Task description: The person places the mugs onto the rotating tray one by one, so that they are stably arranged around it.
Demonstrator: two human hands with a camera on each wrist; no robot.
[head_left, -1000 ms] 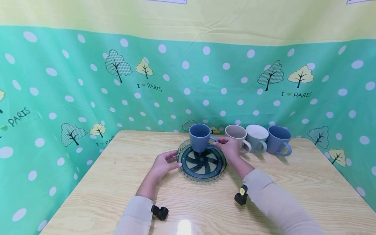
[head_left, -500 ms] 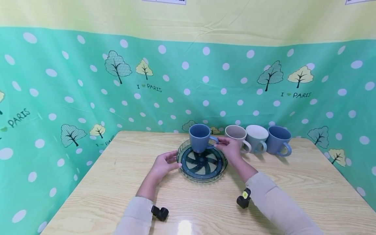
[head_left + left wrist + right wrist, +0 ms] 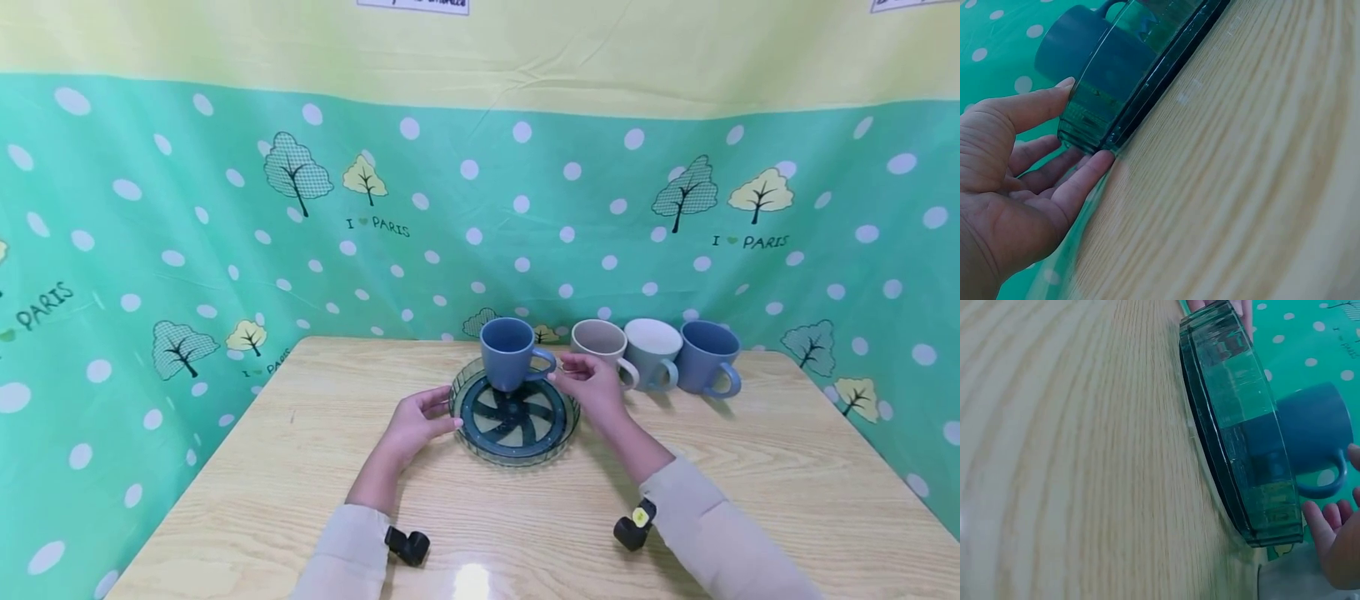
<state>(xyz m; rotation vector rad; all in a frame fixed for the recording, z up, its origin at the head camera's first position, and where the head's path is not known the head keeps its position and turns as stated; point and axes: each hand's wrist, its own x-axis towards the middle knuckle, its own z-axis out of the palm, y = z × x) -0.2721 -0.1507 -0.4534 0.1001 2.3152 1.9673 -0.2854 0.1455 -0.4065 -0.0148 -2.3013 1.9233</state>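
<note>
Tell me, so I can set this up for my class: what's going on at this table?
A person has both hands at a clear round dish on the table. The left hand touches the edge of the dish. A blue mug stands inside, and the right hand is open beside its handle, not gripping it. Three other mugs stand in a row to the right.

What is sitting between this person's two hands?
A see-through round dish, with an upright blue mug inside it; the head view shows this.
</note>
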